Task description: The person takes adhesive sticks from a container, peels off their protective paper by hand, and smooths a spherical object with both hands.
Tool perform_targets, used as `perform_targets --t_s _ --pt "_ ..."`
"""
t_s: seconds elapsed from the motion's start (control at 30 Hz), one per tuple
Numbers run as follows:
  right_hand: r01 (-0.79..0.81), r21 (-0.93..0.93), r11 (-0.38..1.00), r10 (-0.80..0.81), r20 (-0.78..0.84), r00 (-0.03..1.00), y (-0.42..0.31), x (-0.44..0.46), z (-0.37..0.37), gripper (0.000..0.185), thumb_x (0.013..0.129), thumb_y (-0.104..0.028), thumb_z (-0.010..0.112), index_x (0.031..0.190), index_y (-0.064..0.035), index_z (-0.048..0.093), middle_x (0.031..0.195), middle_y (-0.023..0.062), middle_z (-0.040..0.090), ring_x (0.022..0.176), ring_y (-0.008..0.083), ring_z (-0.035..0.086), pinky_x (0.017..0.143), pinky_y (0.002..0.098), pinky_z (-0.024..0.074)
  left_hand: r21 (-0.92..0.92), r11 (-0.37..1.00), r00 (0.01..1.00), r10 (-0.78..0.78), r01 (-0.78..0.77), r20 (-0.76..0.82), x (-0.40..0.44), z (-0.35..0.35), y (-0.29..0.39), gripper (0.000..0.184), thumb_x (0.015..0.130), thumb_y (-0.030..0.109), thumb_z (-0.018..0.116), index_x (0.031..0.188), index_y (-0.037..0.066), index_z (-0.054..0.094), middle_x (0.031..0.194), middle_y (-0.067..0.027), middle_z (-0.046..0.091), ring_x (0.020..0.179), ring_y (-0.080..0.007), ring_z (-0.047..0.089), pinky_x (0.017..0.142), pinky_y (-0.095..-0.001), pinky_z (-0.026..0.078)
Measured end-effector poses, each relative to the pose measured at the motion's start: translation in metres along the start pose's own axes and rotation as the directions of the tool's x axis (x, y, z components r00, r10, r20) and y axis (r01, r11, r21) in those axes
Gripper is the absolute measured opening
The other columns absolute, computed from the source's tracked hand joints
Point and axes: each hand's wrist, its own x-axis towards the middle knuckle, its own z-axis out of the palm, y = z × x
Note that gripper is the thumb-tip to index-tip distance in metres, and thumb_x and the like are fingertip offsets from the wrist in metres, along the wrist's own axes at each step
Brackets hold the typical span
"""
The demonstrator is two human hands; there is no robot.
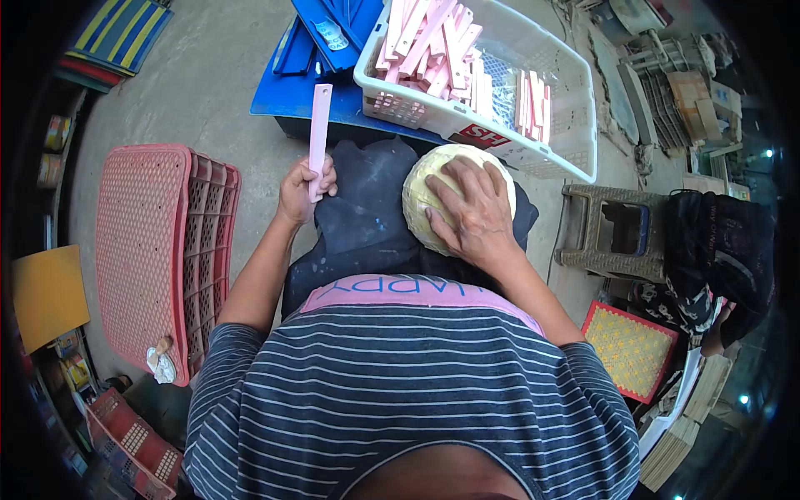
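My left hand [307, 188] is closed around the lower end of a flat pink strip [319, 125]. The strip stands nearly upright, with a small hole near its top. My right hand [475, 208] lies over a round, pale yellow block [419, 218] with a rough, lumpy side; its exact kind is unclear. Fingers are bent and spread across the top, gripping it on my dark-clothed lap [364, 218]. Beyond my knees a white plastic basket [508, 154] holds many similar pink strips [429, 50], some heaped, some stacked on edge.
Blue channel-shaped pieces [333, 33] lie on a blue surface [271, 96] beside the basket. A red plastic crate [142, 250] stands at left, with a stool [612, 229] at right. A yellow-and-red woven seat [631, 350] sits at lower right.
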Motion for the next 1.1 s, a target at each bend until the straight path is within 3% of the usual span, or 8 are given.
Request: perform_targets --t_s 0.13,0.27,0.4,0.5,0.6,0.7,0.9,1.1 --pt "-0.016 0.105 0.994 0.013 0.032 0.999 0.002 0.006 -0.013 0.043 0.078 -0.032 0.065 0.11 -0.0044 0.06 0.115 0.0109 0.052 0.109 0.0268 0.049 0.09 0.045 0.0341 -0.095 0.995 0.999 -0.031 0.035 0.039 -0.001 0.015 0.008 0.025 0.07 0.025 0.047 0.083 0.003 0.047 0.064 -0.0039 0.043 0.054 -0.0109 0.037 0.061 -0.0286 0.041" --pt "-0.042 -0.015 0.999 0.043 0.083 0.996 -0.001 0.013 -0.007 0.052 0.078 -0.037 0.065 0.111 0.002 0.057 0.114 0.0119 0.051 0.109 0.0257 0.046 0.087 0.0445 0.0338 -0.127 0.99 0.992 -0.04 0.055 0.118 0.006 0.03 0.015 0.028 0.072 0.027 0.046 0.085 0.002 0.049 0.064 -0.0044 0.043 0.054 -0.0113 0.038 0.061 -0.0292 0.042" --pt "-0.076 -0.035 0.996 0.08 0.117 0.99 0.003 0.019 -0.005 0.052 0.082 -0.041 0.061 0.117 -0.0024 0.056 0.114 0.0108 0.053 0.11 0.0267 0.048 0.091 0.0454 0.0346 -0.108 0.993 0.985 -0.025 0.044 0.169 0.01 0.049 0.028 0.031 0.073 0.027 0.046 0.087 0.0 0.05 0.064 -0.0048 0.044 0.054 -0.0118 0.039 0.061 -0.0298 0.042" --pt "-0.068 0.095 0.993 0.058 0.112 0.992 0.002 0.019 -0.02 0.043 0.084 -0.031 0.06 0.117 -0.003 0.057 0.112 0.011 0.055 0.108 0.0267 0.05 0.092 0.0434 0.0352 -0.1 0.994 0.981 -0.027 0.047 0.194 0.015 0.059 0.031 0.034 0.075 0.029 0.044 0.09 -0.001 0.051 0.064 -0.0043 0.044 0.054 -0.0122 0.039 0.062 -0.0298 0.042" --pt "0.215 0.444 0.87 -0.131 -0.212 0.968 -0.006 0.025 -0.084 0.03 0.084 -0.01 0.055 0.113 -0.0027 0.057 0.099 0.0133 0.059 0.093 0.0308 0.057 0.084 0.0395 0.0431 -0.075 0.997 0.988 -0.023 0.035 0.151 0.018 0.071 0.033 0.039 0.077 0.03 0.042 0.095 -0.002 0.052 0.065 -0.0039 0.044 0.056 -0.0123 0.04 0.062 -0.0295 0.042" --pt "0.445 0.612 0.654 -0.212 -0.416 0.884 -0.019 0.016 -0.149 0.027 0.085 -0.009 0.055 0.111 -0.0022 0.058 0.096 0.0123 0.06 0.089 0.0287 0.059 0.08 0.0372 0.0441 -0.015 1.0 0.998 -0.002 0.003 0.069 0.025 0.081 0.037 0.046 0.079 0.031 0.04 0.103 -0.005 0.053 0.067 -0.0038 0.045 0.058 -0.0122 0.041 0.063 -0.0289 0.042" --pt "0.605 0.649 0.461 -0.23 -0.571 0.788 -0.027 -0.003 -0.194 0.021 0.087 -0.008 0.055 0.106 -0.0012 0.06 0.09 0.0103 0.063 0.081 0.0245 0.061 0.073 0.0324 0.0461 0.144 0.988 0.996 0.06 -0.051 -0.059 0.052 0.121 0.055 0.053 0.084 0.029 0.043 0.12 -0.009 0.048 0.074 -0.0044 0.05 0.063 -0.0125 0.048 0.064 -0.0276 0.045" --pt "0.644 0.621 0.447 -0.107 -0.677 0.728 -0.004 -0.02 -0.2 0.016 0.089 -0.007 0.055 0.102 -0.0001 0.063 0.085 0.0082 0.066 0.072 0.0203 0.064 0.066 0.0277 0.0481 0.406 0.912 0.991 0.1 -0.058 -0.083 0.116 0.128 0.068 0.035 0.089 0.015 0.042 0.115 -0.005 0.055 0.073 -0.005 0.055 0.06 -0.0147 0.051 0.057 -0.0269 0.046"
